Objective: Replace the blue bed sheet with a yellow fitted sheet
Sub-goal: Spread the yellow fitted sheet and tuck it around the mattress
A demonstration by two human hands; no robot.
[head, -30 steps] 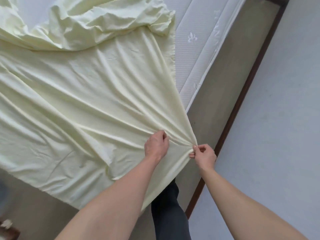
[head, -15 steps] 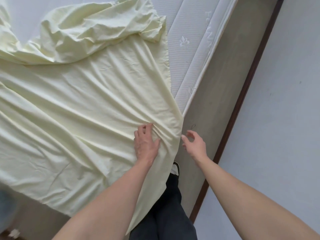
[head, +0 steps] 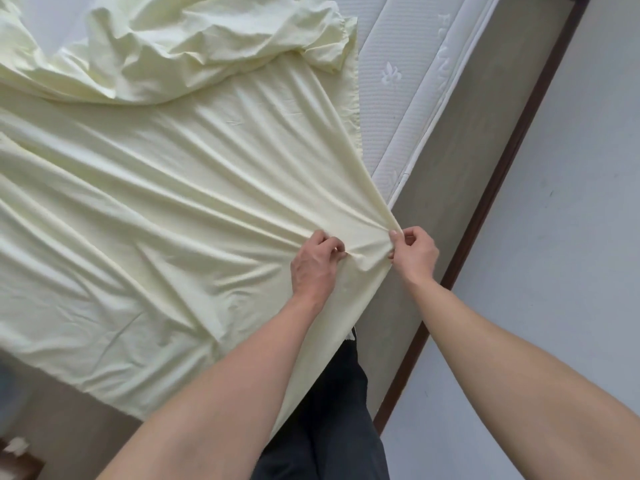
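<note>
Two hands pinch one corner of the yellow fitted sheet (head: 166, 188) at the mattress (head: 408, 95) corner: left hand (head: 313, 268) bunches fabric, right hand (head: 414, 254) grips the tip; sheet spreads leftward across the bed.

mattress (head: 398, 109) – white, quilted | yellow sheet (head: 173, 202) spread on it – far part bunched, perhaps folded

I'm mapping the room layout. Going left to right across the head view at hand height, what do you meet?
yellow fitted sheet → left hand → right hand → floor strip → dark baseboard → wall
</note>
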